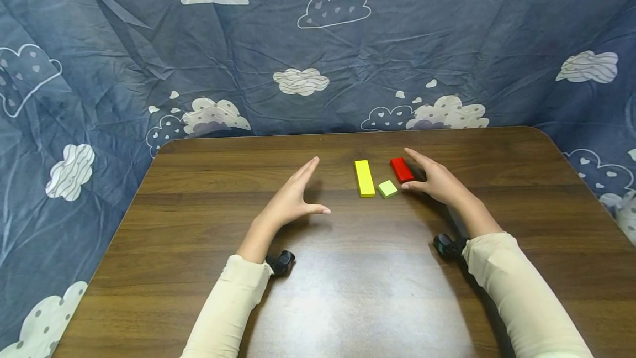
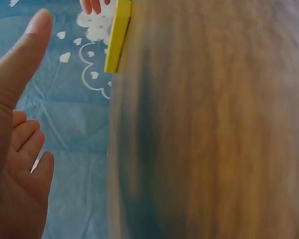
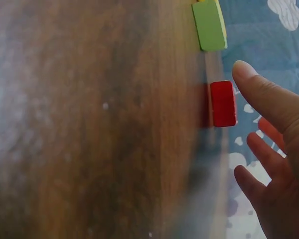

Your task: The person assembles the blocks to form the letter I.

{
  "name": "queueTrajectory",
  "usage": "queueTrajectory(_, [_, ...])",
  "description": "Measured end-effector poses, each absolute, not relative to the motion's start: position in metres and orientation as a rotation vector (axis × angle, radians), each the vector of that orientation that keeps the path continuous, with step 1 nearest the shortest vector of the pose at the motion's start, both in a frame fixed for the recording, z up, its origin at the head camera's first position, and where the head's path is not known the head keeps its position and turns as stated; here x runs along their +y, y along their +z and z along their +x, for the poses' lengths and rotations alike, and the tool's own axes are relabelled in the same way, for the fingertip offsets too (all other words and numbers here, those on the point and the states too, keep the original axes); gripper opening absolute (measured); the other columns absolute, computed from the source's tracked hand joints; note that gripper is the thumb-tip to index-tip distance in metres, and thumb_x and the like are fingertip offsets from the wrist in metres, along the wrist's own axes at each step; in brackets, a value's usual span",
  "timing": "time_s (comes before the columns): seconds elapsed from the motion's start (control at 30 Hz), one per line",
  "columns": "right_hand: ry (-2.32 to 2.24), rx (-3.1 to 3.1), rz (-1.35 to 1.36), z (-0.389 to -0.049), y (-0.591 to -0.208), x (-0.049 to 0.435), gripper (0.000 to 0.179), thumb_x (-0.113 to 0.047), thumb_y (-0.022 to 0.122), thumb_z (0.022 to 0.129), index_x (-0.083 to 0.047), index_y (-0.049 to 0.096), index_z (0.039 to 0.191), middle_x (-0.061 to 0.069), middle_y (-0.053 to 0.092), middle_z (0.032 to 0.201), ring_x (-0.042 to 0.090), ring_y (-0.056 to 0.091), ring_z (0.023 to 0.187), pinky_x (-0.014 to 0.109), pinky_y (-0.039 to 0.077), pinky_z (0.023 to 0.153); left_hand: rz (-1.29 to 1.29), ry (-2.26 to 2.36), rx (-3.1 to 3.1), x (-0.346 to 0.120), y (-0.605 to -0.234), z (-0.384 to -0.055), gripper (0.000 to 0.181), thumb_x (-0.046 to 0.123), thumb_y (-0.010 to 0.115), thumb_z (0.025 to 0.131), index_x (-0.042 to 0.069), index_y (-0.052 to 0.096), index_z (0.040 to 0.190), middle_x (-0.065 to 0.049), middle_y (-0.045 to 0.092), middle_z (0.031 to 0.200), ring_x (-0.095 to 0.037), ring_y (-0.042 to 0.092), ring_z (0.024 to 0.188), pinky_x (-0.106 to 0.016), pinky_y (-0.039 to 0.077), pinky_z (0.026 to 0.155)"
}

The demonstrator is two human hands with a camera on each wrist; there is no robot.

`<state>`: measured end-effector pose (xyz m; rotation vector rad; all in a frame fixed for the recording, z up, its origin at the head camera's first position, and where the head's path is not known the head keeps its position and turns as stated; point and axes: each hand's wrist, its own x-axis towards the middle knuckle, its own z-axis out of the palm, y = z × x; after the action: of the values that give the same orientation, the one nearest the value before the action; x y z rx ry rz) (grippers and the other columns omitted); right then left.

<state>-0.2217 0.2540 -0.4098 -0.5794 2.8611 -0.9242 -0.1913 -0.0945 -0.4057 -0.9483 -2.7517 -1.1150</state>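
I see a red block [image 1: 401, 170] just left of the right hand [image 1: 438, 182], fingers spread | long axis angling away leftward | left hand [image 1: 287, 201] farther, also spread.

The place looks like a tabletop workspace, room type unclear: a wood-grain table [image 1: 189, 209] stands before a creased, cloud-printed blue cloth [image 1: 417, 54].
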Motion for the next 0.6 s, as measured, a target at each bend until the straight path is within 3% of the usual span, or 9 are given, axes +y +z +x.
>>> queueTrajectory(0.27, [-0.93, 2.849, -0.551, -0.23, -0.42, 0.253, 0.084, -0.027, 0.074, 0.075, -0.003, 0.027, 0.14, 0.025, 0.036, 0.135, 0.041, 0.038, 0.118, 0.054, 0.029, 0.095, -0.928, -1.084, -2.832, -0.075, -0.413, -0.201, 0.101, 0.032, 0.078, 0.067, 0.005, 0.017, 0.143, -0.012, 0.022, 0.146, -0.018, 0.02, 0.132, -0.028, 0.017, 0.105])
queueTrajectory(0.6, [-0.959, 2.814, -0.457, -0.235, -0.422, 0.252, 0.081, -0.03, 0.072, 0.076, -0.005, 0.029, 0.14, 0.025, 0.034, 0.136, 0.042, 0.035, 0.119, 0.055, 0.026, 0.096, -0.877, -1.135, -2.917, -0.05, -0.42, -0.212, 0.096, 0.035, 0.075, 0.07, 0.005, 0.019, 0.143, -0.007, 0.023, 0.146, -0.018, 0.022, 0.131, -0.029, 0.02, 0.105])
